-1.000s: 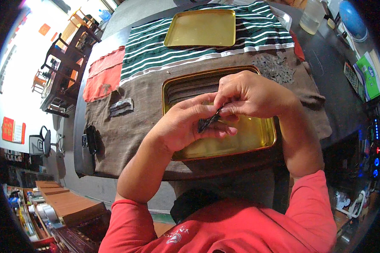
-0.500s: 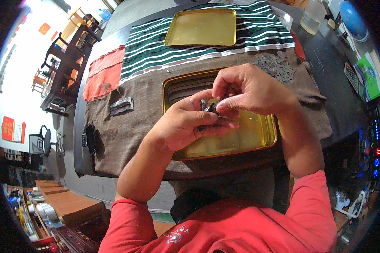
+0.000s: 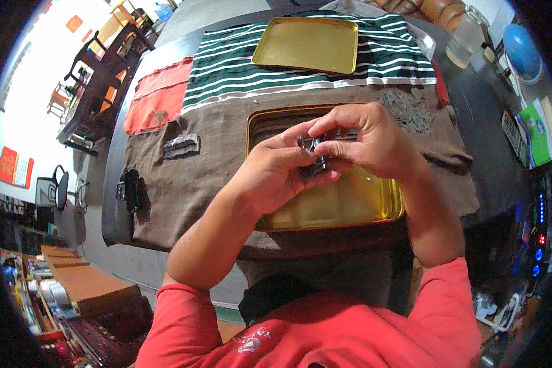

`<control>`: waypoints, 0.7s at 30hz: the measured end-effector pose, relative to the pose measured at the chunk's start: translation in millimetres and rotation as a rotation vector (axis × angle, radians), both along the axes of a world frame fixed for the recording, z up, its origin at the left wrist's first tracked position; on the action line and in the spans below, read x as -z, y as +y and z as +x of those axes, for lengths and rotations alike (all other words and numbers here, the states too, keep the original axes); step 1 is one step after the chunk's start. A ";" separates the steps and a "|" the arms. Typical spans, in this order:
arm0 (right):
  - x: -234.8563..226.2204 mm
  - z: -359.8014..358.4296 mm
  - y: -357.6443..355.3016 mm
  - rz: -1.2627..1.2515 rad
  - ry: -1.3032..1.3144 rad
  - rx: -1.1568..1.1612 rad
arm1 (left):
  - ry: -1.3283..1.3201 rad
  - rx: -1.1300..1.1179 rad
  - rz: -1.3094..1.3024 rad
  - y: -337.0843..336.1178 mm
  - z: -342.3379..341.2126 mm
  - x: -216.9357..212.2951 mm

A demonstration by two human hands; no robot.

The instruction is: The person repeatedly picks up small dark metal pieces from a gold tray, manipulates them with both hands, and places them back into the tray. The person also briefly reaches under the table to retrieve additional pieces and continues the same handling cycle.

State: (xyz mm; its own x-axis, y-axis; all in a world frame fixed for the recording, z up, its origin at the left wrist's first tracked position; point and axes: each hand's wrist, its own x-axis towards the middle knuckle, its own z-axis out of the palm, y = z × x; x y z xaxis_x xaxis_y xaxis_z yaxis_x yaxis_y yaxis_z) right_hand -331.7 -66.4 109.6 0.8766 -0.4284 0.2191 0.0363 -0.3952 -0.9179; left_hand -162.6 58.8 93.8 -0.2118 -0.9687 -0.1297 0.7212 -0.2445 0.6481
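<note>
Clock directions from frame centre. Writing first: white emblem plus lettering on red shirt [image 3: 349, 328], 6 o'clock; wall calendar [image 3: 15, 167], 9 o'clock, red with printed characters, too small to tell in full; green-and-white pack [image 3: 535, 132], just before 3, printed, lettering small and skewed by the lens. Hands next: left forearm comes up from 7 o'clock, left hand [image 3: 276, 162] half curled, thumb on top, fingers underneath, gripping a dark shiny piece [image 3: 319, 161]. Right forearm rises from 4 o'clock, wrist bent, right hand [image 3: 368, 144] knuckles up, thumb and forefinger pinching the same piece, tips pointing to 9. Piece sits between both sets of fingertips, above the deep gold tray [image 3: 331, 211]; exact shape hidden by fingers. Dark strips lie along that tray's 12 o'clock side, partly covered by the hands. Shallow gold tray [image 3: 306, 44] at 12, on green-and-white striped cloth [image 3: 224, 70]. Small grey pieces [image 3: 420, 113] spread at 2, on brown cloth [image 3: 214, 196]. Small bundle of grey strips [image 3: 181, 147] at 10, black object [image 3: 132, 190] at 9, calculator [image 3: 514, 130] just beside the green-and-white pack.
</note>
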 end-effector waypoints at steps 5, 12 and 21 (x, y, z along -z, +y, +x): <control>-8.6 5.3 8.4 -0.427 -0.136 0.026 | 0.032 -0.118 0.009 -6.0 1.9 4.2; -3.3 10.4 24.3 -0.397 -0.060 -0.001 | 0.238 -0.114 -0.051 1.0 -0.7 6.4; 0.4 11.7 17.1 -0.477 -0.122 0.008 | 0.356 -0.088 -0.108 -1.7 0.9 24.0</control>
State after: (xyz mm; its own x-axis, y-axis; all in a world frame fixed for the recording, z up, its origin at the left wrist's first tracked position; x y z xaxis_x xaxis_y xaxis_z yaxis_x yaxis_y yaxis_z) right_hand -320.0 -49.3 109.1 0.8297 -0.2619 0.4930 0.1275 -0.7709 -0.6241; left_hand -161.7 57.1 69.8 -0.1408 -0.9892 0.0410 0.9211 -0.1157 0.3718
